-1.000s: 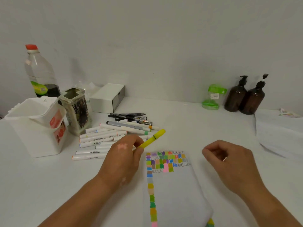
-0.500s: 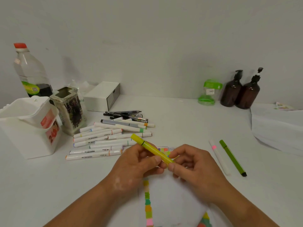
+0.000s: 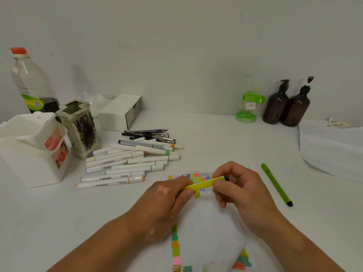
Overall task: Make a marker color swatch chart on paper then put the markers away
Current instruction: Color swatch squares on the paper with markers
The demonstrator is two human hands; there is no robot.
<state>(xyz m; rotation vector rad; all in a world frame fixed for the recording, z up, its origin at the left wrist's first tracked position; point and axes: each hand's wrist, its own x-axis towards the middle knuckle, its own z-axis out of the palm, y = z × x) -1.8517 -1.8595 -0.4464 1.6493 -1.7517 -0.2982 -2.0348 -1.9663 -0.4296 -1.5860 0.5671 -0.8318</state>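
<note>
Both hands hold one yellow marker (image 3: 204,183) just above the swatch paper (image 3: 208,228). My left hand (image 3: 167,201) pinches its left end, and my right hand (image 3: 239,187) grips its right end, where a dark tip or cap shows. The marker lies almost level, slightly higher at the right. Coloured swatches run along the paper's top and down its left side; my hands hide part of them. A pile of white markers (image 3: 125,163) lies to the left, with black pens (image 3: 149,134) behind it.
A green pen (image 3: 277,184) and a pink-tipped marker (image 3: 253,168) lie right of my right hand. At the left stand a white bin (image 3: 29,154), a patterned holder (image 3: 80,126), a bottle (image 3: 31,81) and a white box (image 3: 119,112). Two brown pump bottles (image 3: 288,105) stand at the back right.
A second ago my left hand alone held the marker pointing up-right. My right hand came in and took hold of it. The marker has since turned to lie nearly level.
</note>
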